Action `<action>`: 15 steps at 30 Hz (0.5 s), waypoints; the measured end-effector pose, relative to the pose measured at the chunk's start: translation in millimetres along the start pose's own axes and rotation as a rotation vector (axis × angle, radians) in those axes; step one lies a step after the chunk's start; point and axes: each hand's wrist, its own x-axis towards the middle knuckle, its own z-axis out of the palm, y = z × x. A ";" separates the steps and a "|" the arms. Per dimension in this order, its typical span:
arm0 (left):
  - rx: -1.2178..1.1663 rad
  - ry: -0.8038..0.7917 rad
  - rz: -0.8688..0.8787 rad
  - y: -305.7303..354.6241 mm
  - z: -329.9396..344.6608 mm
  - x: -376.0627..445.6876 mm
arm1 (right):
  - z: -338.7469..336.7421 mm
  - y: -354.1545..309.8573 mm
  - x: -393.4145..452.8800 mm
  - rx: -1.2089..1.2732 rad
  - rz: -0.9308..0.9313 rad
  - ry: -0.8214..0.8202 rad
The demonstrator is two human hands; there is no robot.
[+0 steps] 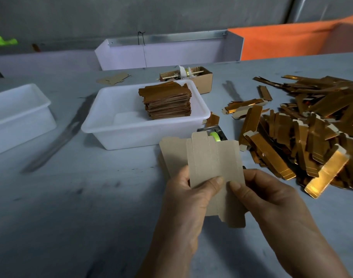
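Grey bench (71,197) with dark scuff marks, concrete wall behind, orange sheet (288,41) at far right. Both hands hold a flat brown card blank (213,163) upright over the bench, plain side to the camera, crease lines running top to bottom. Left hand (191,199) grips its lower left edge, thumb pressed on the front face. Right hand (268,199) pinches the lower right part, thumb on the front, fingers behind. A second blank (171,153) shows just behind the first, offset left.

White tub (115,137) just beyond the blank, holding a stack of gold-faced blanks (167,103) at its far right corner. Another white tub (21,117) at far left, well apart. Tape dispenser with a green roll (214,135) between tub and held blank, partly hidden. Big loose pile of folded gold strips (312,133) spread over the bench to the right. Small cardboard box (199,79) behind the tub, contents unclear. White panel enclosure (161,55) at the back.
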 end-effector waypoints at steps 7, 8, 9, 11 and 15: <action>0.002 0.073 0.042 -5.1 5.7 -1.2 | 15.1 -8.7 -13.5 -0.621 -0.480 0.171; -0.001 0.084 0.050 -5.2 6.6 -1.3 | 17.9 -9.8 -15.6 -0.623 -0.499 0.157; -0.004 0.081 0.049 -4.1 7.3 -2.3 | 20.6 -9.1 -17.0 -0.614 -0.514 0.144; -0.024 0.033 0.032 -2.1 6.0 -4.4 | 23.8 -7.4 -17.5 -0.600 -0.533 0.126; -0.041 -0.145 0.023 7.1 -0.3 -8.5 | 21.3 -7.3 -14.8 -0.516 -0.460 0.100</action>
